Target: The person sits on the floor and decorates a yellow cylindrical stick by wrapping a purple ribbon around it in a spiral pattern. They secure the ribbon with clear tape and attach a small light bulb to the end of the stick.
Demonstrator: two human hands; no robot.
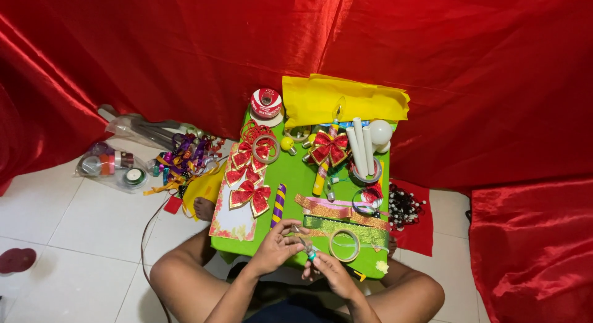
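My left hand and my right hand meet at the near edge of a small green table. Between them they hold a small clear bulb-like object with a teal end. A roll of clear tape lies right beside my right hand. Just beyond the hands lie strips of glittery ribbon in gold, pink and green. A purple-and-yellow striped tube lies to the left of them.
Red-and-gold bows line a card at the table's left; another bow, white tubes, a white bulb, a red spool and yellow paper sit further back. Curled ribbons and bagged tapes lie on the floor tiles. Red cloth surrounds everything.
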